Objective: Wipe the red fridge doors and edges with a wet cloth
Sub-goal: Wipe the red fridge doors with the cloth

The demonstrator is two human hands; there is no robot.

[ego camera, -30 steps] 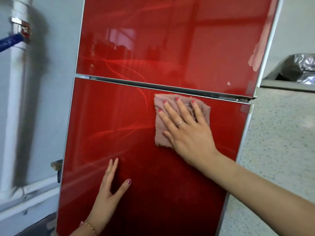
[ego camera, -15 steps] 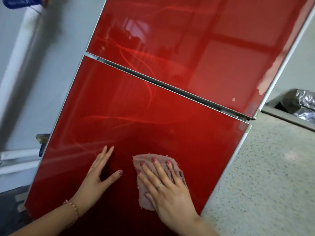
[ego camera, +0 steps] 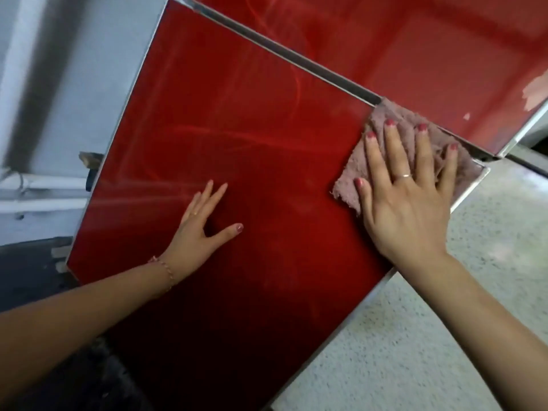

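The glossy red lower fridge door [ego camera: 237, 143] fills the middle of the view, tilted, with the upper door [ego camera: 415, 48] above a silver trim strip [ego camera: 281, 51]. A pinkish-brown cloth [ego camera: 397, 120] lies flat against the lower door's upper right corner, touching the trim. My right hand [ego camera: 406, 197] presses on the cloth with fingers spread. Flat on the door to the left rests my left hand [ego camera: 201, 223], fingers apart, holding nothing.
A speckled pale surface [ego camera: 444, 336] runs along the fridge's right side. Grey wall [ego camera: 74, 69] and white pipes [ego camera: 44, 185] lie to the left, with a small bracket [ego camera: 89, 160] by the door's left edge. Dark floor [ego camera: 29, 271] shows lower left.
My right hand has slid the cloth from the lower middle of the door up to its upper right corner. My left hand stays flat on the door. The view has tilted further.
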